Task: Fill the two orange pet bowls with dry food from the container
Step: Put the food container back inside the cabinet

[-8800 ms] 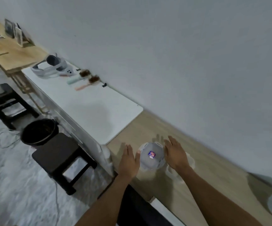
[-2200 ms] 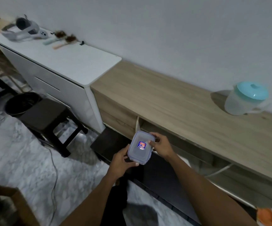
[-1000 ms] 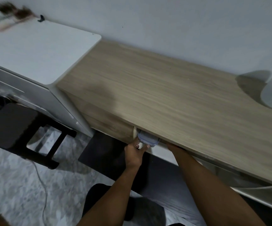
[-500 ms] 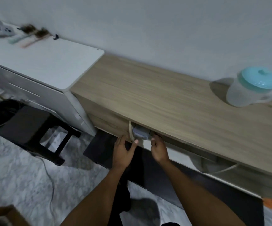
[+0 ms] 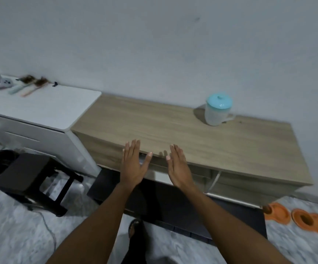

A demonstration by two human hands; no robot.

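Note:
Two orange pet bowls [image 5: 278, 212] [image 5: 311, 221] lie on the marble floor at the lower right, each with a dark patch of food in it. My left hand [image 5: 134, 164] and my right hand [image 5: 179, 166] are both flat, fingers apart, holding nothing, in front of the wooden cabinet [image 5: 202, 141]. Between them, under the cabinet's top edge, a sliver of the clear food container [image 5: 142, 159] shows inside the shelf; most of it is hidden.
A jug with a teal lid [image 5: 218, 109] stands on the cabinet top near the wall. A white cabinet [image 5: 45, 109] with brushes adjoins on the left. A black stool [image 5: 34, 174] and a dark mat [image 5: 173, 204] are on the floor.
The container went from my hands into the shelf under the cabinet top. Both hands have let go and drawn back, open. The view lifted, and the orange bowls came into sight.

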